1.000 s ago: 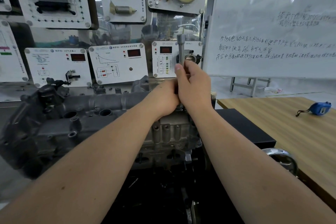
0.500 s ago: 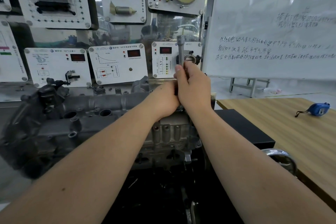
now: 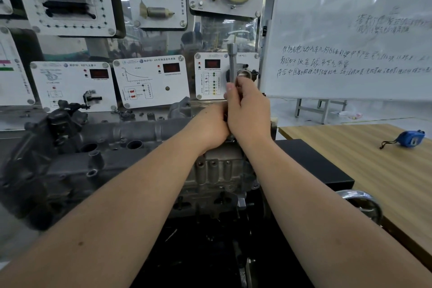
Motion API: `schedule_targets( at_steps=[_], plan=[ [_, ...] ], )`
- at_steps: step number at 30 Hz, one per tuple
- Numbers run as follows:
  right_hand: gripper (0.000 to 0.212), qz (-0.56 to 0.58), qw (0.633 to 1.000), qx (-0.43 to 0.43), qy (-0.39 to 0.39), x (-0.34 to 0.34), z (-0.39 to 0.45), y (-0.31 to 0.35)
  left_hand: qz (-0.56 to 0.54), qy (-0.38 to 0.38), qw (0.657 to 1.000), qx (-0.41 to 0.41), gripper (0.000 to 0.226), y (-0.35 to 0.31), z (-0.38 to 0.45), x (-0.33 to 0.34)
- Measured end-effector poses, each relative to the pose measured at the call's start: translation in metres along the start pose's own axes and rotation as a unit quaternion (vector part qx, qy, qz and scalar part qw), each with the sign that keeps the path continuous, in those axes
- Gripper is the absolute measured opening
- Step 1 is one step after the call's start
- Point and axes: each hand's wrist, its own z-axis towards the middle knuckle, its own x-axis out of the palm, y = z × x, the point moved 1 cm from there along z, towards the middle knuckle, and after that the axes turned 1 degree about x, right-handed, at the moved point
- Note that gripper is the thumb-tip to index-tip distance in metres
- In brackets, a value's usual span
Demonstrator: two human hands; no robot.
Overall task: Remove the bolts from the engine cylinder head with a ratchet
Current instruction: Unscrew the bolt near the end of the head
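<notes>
Hands are meeting mid-frame over the engine head (image 3: pixel 131 147): my right hand (image 3: pixel 249 114) is gripping the ratchet (image 3: pixel 232 63), which is standing upright, while my left hand (image 3: pixel 210 126) is pressing against it, fingers hidden. Whiteboard (image 3: pixel 350 30) is filling upper right; blue tape measure (image 3: pixel 410 139) is lying on the wooden table (image 3: pixel 374 170).

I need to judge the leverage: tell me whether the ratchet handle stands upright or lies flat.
Upright. The ratchet rises almost vertically above the right hand gripping its lower part; its head is hidden behind both hands.
</notes>
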Motion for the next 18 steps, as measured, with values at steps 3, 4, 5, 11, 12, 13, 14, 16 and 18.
schedule_targets(
  at_steps=[3,4,5,11,12,13,14,16,18],
  plan=[
    [0.028,0.016,1.000,0.019,-0.007,-0.0007,-0.0006,0.0008,-0.025,0.011,1.000,0.011,0.035,-0.0011,-0.0033,0.0002],
    [0.034,0.019,1.000,0.023,-0.007,-0.0007,-0.0007,0.0006,-0.030,0.012,0.999,0.014,0.038,-0.0010,-0.0041,0.0001],
    [0.038,0.022,0.999,0.025,-0.005,-0.0006,-0.0007,0.0006,-0.031,0.012,0.999,0.012,0.039,-0.0010,-0.0041,-0.0003],
    [0.018,0.018,1.000,-0.016,0.016,-0.0006,-0.0016,0.0036,0.003,0.000,1.000,-0.007,0.027,0.0003,-0.0005,-0.0005],
    [0.021,0.013,1.000,-0.019,0.016,-0.0004,-0.0018,0.0035,0.003,-0.003,1.000,-0.006,0.028,0.0001,-0.0007,-0.0007],
    [0.026,0.010,1.000,-0.018,0.016,-0.0003,-0.0015,0.0032,-0.002,-0.001,1.000,-0.005,0.031,-0.0007,-0.0012,-0.0008],
    [0.029,0.011,1.000,-0.012,0.014,0.0001,-0.0008,0.0022,-0.010,0.006,1.000,-0.004,0.032,-0.0015,-0.0020,-0.0005],
    [0.031,0.020,1.000,0.005,0.002,-0.0003,-0.0004,0.0014,-0.032,0.023,0.999,-0.001,0.030,-0.0025,-0.0035,0.0005],
    [0.027,0.020,1.000,0.012,-0.006,-0.0006,-0.0002,0.0005,-0.052,0.032,0.998,-0.006,0.030,-0.0015,-0.0043,0.0007]
  ],
)
